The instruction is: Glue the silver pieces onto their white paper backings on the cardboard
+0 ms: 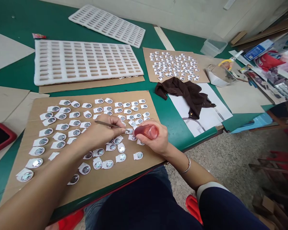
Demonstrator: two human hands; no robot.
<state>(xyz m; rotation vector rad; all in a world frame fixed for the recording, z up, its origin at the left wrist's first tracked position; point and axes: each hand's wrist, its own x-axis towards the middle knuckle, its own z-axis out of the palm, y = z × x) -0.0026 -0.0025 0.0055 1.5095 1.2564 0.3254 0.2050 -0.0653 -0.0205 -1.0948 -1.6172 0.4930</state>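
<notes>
My left hand (110, 127) is closed on a thin metal tool, which looks like tweezers (105, 123), its tip pointing right over the cardboard sheet (132, 172). In my right hand (159, 139) is a small red squeeze bottle (147, 131), tilted so its narrow end points left toward the tool's tip. Between both hands lies a small white piece with a round silvery disc (129, 131), partly hidden by the fingers. Many similar white tabbed pieces with silvery discs (60, 136) lie in loose rows on the cardboard.
Behind the cardboard lie white foam trays (88, 60) with slots. Another cardboard sheet with more disc pieces (174, 65) is at the back. A dark brown cloth (186, 92) rests on white paper (194, 127). A clear container (219, 75) stands right; a red-cased phone (0, 137) lies left.
</notes>
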